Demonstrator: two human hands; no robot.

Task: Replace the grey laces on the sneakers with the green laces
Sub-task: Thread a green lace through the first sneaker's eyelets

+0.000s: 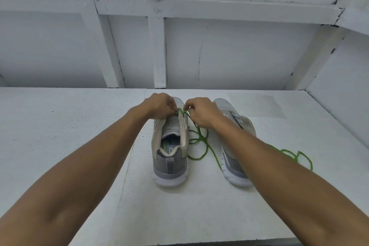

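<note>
A white table (pixel 60 126) seen from above, with two bare forearms reaching forward to a pair of grey-and-white sneakers whose heels face the viewer.

The left hand (pixel 159 106) is over the front of the left shoe (pixel 171 152), its fingers curled in and pinching a green lace (pixel 201 142) at the top of the tongue. The left shoe stands upright and its open collar shows a printed insole. No grey lace shows on it.

The right hand (pixel 201 114) is just right of the left shoe's tongue. Its fingers are curled too and pinch the same lace, close to the left hand. From the two hands the lace trails down the left shoe's right side and lies in loose loops on the table.

The right shoe (pixel 235 168) stands beside the left shoe, partly hidden by the right forearm. On the part that shows, no lace can be seen, grey or green.

Further right of the left shoe, beyond the forearm, more green cord (pixel 297 155) lies looped on the table. Whether it is a second lace cannot be told.

Judged from this, the grey laces seem to be off. The left shoe is being threaded or tied near its top eyelets, and the right shoe likely remains to be laced.
</note>
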